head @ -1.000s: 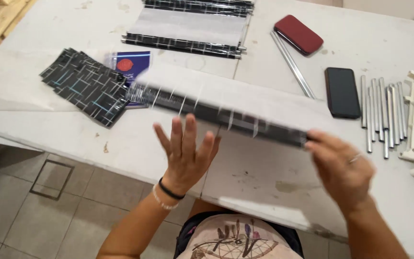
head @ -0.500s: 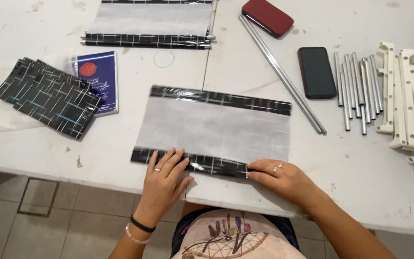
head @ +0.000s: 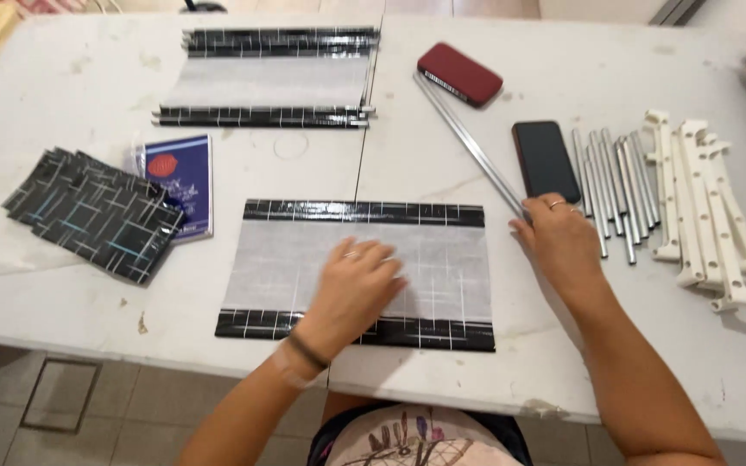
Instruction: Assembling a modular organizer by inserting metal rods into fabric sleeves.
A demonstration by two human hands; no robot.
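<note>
At the near edge of the white desk [head: 563,362], a rectangular fabric sheet [head: 442,259] lies flat: pale grey middle, black grid-patterned bands along its near and far edges. Left hand [head: 357,289] rests on the sheet's centre, palm down, fingers spread, gripping nothing. Right hand [head: 563,242] sits at 3 o'clock from the sheet, just off its right edge, fingers curled down onto the near end of a long thin metal rod [head: 468,142]; whether it actually grips the rod cannot be told. Rod runs toward 11 o'clock from that hand.

At 9 o'clock from the sheet: a stack of black patterned fabric pieces [head: 97,216], partly overlapping a blue booklet [head: 185,181].

At 3 o'clock, beyond the right hand: a black phone [head: 546,160], a row of short metal rods [head: 615,177], then white plastic brackets [head: 701,207].

At 12 o'clock, far side: a second pile of banded sheets [head: 269,79]. At 1 o'clock: a dark red case [head: 459,73].
</note>
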